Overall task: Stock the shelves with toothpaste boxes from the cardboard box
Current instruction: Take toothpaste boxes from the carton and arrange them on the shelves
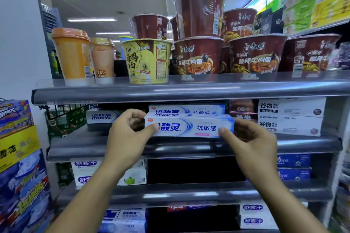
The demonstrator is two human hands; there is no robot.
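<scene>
Left hand (128, 134) and right hand (250, 138) pinch the ends of one toothpaste box (189, 126), frame centre. Two matching boxes (186, 109) lie behind it.

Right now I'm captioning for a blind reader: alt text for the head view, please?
A person's left hand and right hand hold a toothpaste box by its ends at a shelf with similar boxes; noodle cups stand on the shelf above.

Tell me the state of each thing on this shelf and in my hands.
Toothpaste box: closed, level, gripped at both ends.
Left hand: fingers pinch the box's left end.
Right hand: fingers pinch its right end.
Yellow noodle cup: upright, sealed.
Top red noodle cup: stacked on another red cup.
Orange drink cup: upright, lidded.
</scene>
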